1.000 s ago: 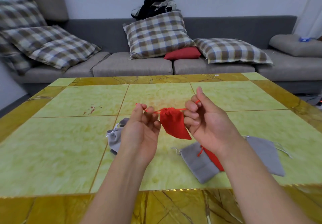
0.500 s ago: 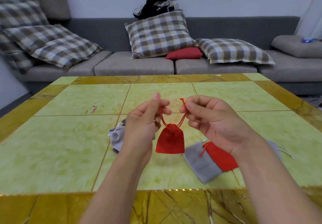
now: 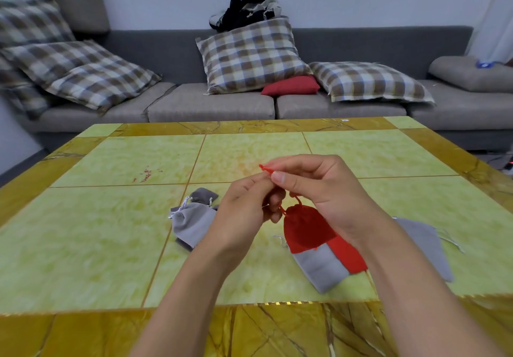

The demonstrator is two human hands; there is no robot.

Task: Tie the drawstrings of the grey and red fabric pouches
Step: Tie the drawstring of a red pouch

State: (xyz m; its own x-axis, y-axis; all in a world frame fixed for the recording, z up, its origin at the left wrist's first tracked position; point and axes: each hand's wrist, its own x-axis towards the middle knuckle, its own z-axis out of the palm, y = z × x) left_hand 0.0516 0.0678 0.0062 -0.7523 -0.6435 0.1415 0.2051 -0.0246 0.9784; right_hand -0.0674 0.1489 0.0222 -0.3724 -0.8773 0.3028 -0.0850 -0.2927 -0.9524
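Note:
A small red pouch (image 3: 305,229) hangs by its red drawstrings (image 3: 266,168) just above the table. My left hand (image 3: 244,212) and my right hand (image 3: 316,187) meet above it, and both pinch the strings between thumb and fingers. A red string end sticks out past my right thumb. On the table under the hanging pouch lie a flat grey pouch (image 3: 319,268) and another red pouch (image 3: 348,256). Two grey pouches (image 3: 191,223) with white strings lie left of my left hand. One more grey pouch (image 3: 427,243) lies to the right, partly behind my right forearm.
The table (image 3: 111,245) has green tiles and a yellow marbled border; its near edge is just below my forearms. Behind it stands a grey sofa (image 3: 211,104) with checked cushions, a red cushion (image 3: 291,86) and a dark bag.
My hands have come together from a spread, taut pull on the strings. The red pouch has dropped lower and to the right, and now hangs under my right hand.

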